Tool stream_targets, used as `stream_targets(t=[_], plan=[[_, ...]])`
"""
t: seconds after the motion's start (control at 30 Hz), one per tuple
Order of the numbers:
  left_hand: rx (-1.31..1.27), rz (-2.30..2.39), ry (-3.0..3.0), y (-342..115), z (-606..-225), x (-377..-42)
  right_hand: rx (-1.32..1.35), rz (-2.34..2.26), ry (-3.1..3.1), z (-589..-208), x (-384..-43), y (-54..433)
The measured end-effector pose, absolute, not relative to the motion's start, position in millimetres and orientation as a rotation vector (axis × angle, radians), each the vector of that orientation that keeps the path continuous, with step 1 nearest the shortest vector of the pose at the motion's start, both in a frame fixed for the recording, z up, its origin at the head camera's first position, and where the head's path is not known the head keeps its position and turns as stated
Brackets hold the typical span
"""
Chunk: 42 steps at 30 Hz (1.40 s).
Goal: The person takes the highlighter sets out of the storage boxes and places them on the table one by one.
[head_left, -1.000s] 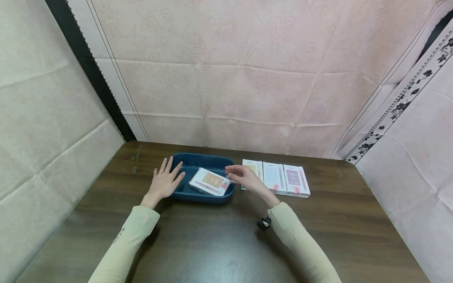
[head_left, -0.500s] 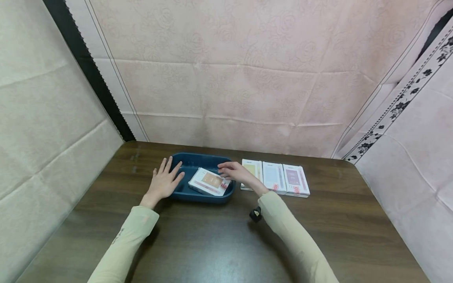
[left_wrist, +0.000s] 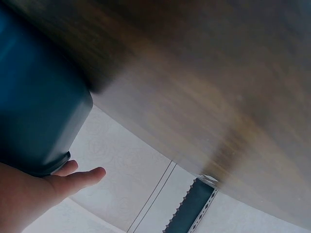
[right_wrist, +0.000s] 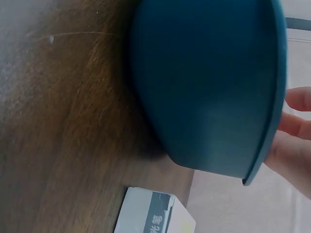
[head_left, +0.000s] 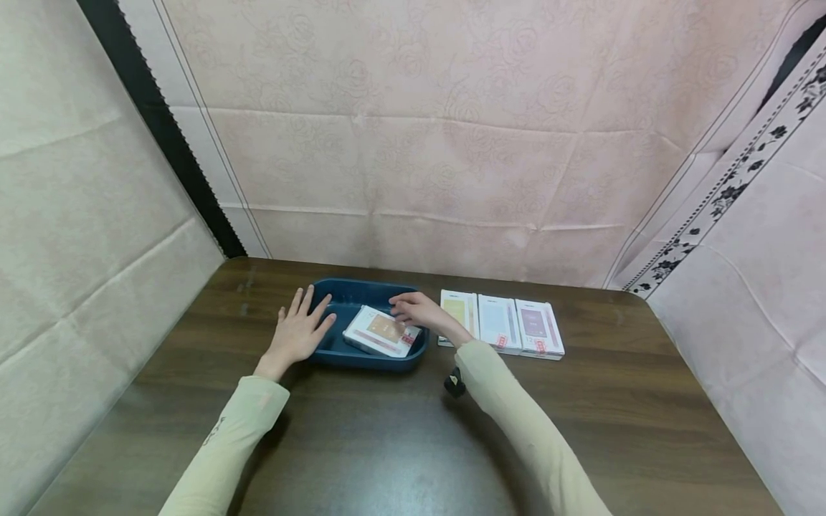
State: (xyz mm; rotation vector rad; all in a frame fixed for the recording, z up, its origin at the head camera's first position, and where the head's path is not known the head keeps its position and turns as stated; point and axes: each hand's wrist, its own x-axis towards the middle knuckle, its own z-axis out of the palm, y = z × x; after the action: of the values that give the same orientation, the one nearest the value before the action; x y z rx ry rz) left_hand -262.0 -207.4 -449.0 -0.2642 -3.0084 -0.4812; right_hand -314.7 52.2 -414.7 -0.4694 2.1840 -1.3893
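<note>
A blue plastic tray sits near the back of the table, with a white carton with an orange-tan panel lying slanted inside. My left hand rests on the tray's left rim, fingers spread; the left wrist view shows its thumb side beside the tray wall. Over the tray's right end hovers my right hand, fingers loosely bent above the carton, with nothing visible between them. In the right wrist view, the tray's outer wall partly hides that hand.
Right of the tray stand three side-by-side piles of white cartons, with a yellow-panelled carton, a pale blue one and a purple one on top. Cloth curtains enclose the brown wooden table at the back and sides.
My right hand has moved left from the tray's right rim to further over the tray. The left hand, the tray and the cartons have stayed put.
</note>
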Motion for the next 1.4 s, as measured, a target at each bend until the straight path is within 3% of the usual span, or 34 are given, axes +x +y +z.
stream_targets(t=[0.87, 1.4], plan=[[-0.270, -0.472, -2.998, -208.1, -450.5, -262.9, -0.409, -1.044, 2.395, -432.1, -326.8, 28.9], [-0.275, -0.477, -2.998, -208.4, -451.4, -262.5, -0.474, -1.096, 2.317, -433.4, -328.6, 26.2]])
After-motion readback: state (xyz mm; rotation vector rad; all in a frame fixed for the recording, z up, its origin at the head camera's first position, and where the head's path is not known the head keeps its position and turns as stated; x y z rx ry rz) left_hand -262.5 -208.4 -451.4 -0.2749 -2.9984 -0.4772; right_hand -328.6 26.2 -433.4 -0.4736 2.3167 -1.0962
